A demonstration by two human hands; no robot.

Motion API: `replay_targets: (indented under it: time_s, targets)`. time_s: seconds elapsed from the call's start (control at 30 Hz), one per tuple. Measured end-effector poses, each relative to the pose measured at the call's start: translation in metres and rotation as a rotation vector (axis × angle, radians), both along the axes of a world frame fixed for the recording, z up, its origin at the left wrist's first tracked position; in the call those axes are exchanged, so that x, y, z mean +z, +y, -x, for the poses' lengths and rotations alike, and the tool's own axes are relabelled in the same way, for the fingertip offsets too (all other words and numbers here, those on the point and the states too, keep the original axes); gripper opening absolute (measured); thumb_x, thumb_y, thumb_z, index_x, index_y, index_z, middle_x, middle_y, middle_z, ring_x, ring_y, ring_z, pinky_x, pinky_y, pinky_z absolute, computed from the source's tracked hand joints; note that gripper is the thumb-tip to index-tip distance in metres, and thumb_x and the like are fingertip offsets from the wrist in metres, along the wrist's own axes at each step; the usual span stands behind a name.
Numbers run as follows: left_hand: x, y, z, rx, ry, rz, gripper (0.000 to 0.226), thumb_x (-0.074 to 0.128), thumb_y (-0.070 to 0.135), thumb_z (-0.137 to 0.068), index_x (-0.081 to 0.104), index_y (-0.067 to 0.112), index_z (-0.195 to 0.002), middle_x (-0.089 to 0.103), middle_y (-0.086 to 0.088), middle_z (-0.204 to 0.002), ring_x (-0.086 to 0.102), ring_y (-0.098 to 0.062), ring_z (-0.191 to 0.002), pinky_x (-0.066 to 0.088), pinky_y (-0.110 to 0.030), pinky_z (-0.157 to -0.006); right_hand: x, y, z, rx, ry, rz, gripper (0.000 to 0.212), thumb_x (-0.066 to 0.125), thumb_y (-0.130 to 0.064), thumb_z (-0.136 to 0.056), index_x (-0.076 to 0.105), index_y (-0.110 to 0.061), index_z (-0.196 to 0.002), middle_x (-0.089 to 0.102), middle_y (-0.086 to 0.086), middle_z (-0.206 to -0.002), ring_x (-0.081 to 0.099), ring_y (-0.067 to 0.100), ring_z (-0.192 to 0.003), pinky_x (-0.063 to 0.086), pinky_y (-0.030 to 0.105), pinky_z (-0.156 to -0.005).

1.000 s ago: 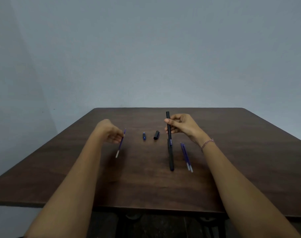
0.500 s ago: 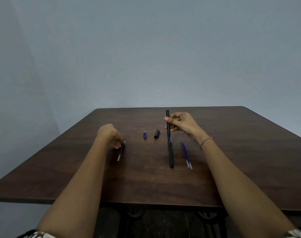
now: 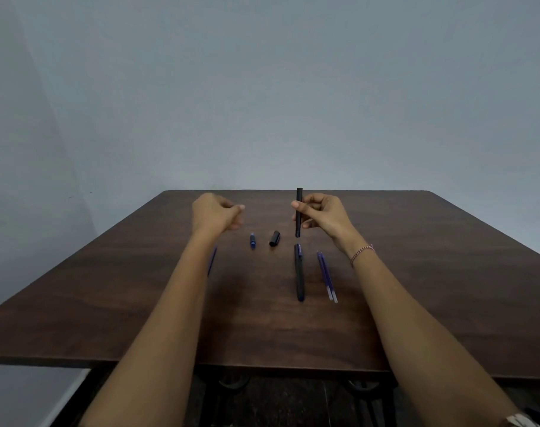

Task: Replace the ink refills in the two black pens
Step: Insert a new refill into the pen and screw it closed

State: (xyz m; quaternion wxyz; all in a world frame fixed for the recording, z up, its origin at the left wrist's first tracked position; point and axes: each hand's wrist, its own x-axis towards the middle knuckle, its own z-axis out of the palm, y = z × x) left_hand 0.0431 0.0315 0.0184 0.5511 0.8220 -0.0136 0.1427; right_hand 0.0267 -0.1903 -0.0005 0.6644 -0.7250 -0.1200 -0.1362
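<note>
The dark wooden table [image 3: 432, 288] runs from a near edge low in the frame to a far edge at mid-height, right against the grey wall [image 3: 262, 87]. Its left and right edges slant outward toward the bottom corners. Broad bare wood lies on both flanks, and all the small parts sit in a narrow band at the centre.

The right hand [image 3: 322, 214], just right of centre, pinches a black pen barrel [image 3: 299, 208] between thumb and curled fingers. It holds the barrel upright above the tabletop, top end poking past the fingers. A bracelet [image 3: 362, 253] circles that wrist.

The left hand [image 3: 214, 214], left of centre at the same height, hovers with fingers curled in and thumb against forefinger; I see nothing in it.

Directly below the held barrel lies the second black pen [image 3: 299, 274], pointing toward the near edge. Two blue refills [image 3: 326, 277] lie side by side just right of it. A black cap [image 3: 274, 238] and a small blue piece [image 3: 252, 241] rest between the hands. Another blue refill [image 3: 212, 262] peeks out beside the left forearm.
</note>
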Motion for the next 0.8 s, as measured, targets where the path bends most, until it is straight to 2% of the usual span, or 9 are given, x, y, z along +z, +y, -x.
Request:
replay_targets:
  time_s: [0.1,0.17,0.3,0.43,0.5,0.63,0.67,0.73,0.8]
  targets:
    - [0.000,-0.043,0.006,-0.142,-0.104,0.119,0.013,0.068,0.012,-0.083,0.067,0.005,-0.094,0.069,-0.004,-0.078,0.069,-0.009,-0.069,0.058,-0.021,-0.065,0.000,-0.001,0.000,-0.082,-0.065,-0.033,0.016,0.077,-0.019,-0.077,0.063,-0.011,-0.078,0.068,0.008,-0.076,0.065,0.009,-0.062,0.052,0.017,-0.053]
    - [-0.004,-0.065,0.007,-0.239,-0.125,0.155,0.017,0.068,0.012,-0.083,0.067,0.004,-0.098,0.070,-0.004,-0.083,0.070,-0.009,-0.074,0.058,-0.021,-0.069,0.001,-0.003,0.000,-0.131,-0.117,-0.011,0.018,0.078,-0.021,-0.077,0.063,-0.012,-0.073,0.062,0.003,-0.072,0.059,0.009,-0.064,0.051,0.018,-0.054]
    - [-0.019,-0.087,0.005,-0.344,-0.087,0.179,0.028,0.072,0.012,-0.080,0.068,0.002,-0.105,0.071,-0.011,-0.094,0.070,-0.016,-0.083,0.057,-0.029,-0.079,0.000,-0.006,-0.002,-0.159,-0.127,-0.024,0.020,0.078,-0.021,-0.076,0.062,-0.014,-0.068,0.062,-0.001,-0.065,0.057,0.002,-0.053,0.049,0.018,-0.054]
    - [-0.025,-0.084,0.001,-0.356,-0.071,0.224,0.021,0.074,0.005,-0.076,0.069,0.004,-0.097,0.071,-0.013,-0.092,0.070,-0.023,-0.088,0.057,-0.035,-0.079,-0.003,0.000,-0.005,-0.114,-0.061,0.022,0.020,0.078,-0.019,-0.076,0.062,-0.009,-0.071,0.060,-0.003,-0.058,0.057,0.002,-0.049,0.048,0.016,-0.051]
    - [-0.026,-0.080,0.000,-0.351,-0.069,0.212,0.022,0.075,0.005,-0.074,0.069,0.004,-0.095,0.071,-0.012,-0.090,0.070,-0.022,-0.086,0.058,-0.034,-0.077,-0.003,0.000,-0.005,-0.080,-0.019,0.045,0.020,0.076,-0.019,-0.079,0.063,-0.004,-0.078,0.061,-0.001,-0.060,0.057,0.004,-0.050,0.049,0.016,-0.052]
    - [-0.026,-0.077,0.000,-0.311,-0.066,0.137,0.021,0.077,0.008,-0.073,0.069,0.004,-0.092,0.069,-0.004,-0.079,0.069,-0.011,-0.073,0.056,-0.017,-0.059,0.006,-0.015,-0.001,-0.040,0.104,0.089,0.027,0.066,-0.032,-0.087,0.065,-0.007,-0.096,0.065,0.004,-0.076,0.061,0.009,-0.065,0.053,0.016,-0.058]
    - [-0.026,-0.077,-0.001,-0.294,-0.063,0.140,0.020,0.077,0.008,-0.072,0.069,0.004,-0.090,0.069,-0.003,-0.076,0.068,-0.010,-0.070,0.055,-0.015,-0.056,0.009,-0.022,0.000,-0.081,0.140,0.123,0.034,0.064,-0.037,-0.087,0.063,-0.006,-0.102,0.066,0.004,-0.079,0.061,0.009,-0.066,0.052,0.015,-0.057]
    - [-0.026,-0.077,-0.002,-0.263,-0.064,0.170,0.019,0.078,0.007,-0.072,0.069,0.004,-0.089,0.068,-0.003,-0.075,0.067,-0.010,-0.067,0.054,-0.014,-0.054,0.013,-0.038,0.002,-0.198,0.226,0.319,0.043,0.066,-0.040,-0.085,0.061,-0.004,-0.107,0.065,0.002,-0.077,0.060,0.007,-0.062,0.049,0.013,-0.052]
    - [-0.026,-0.075,-0.004,-0.248,-0.070,0.192,0.020,0.078,0.008,-0.072,0.069,0.004,-0.090,0.068,-0.004,-0.076,0.067,-0.012,-0.068,0.054,-0.014,-0.054,0.013,-0.051,0.004,-0.240,0.367,0.568,0.036,0.071,-0.037,-0.081,0.063,-0.004,-0.094,0.062,0.001,-0.068,0.055,0.003,-0.049,0.044,0.012,-0.045]
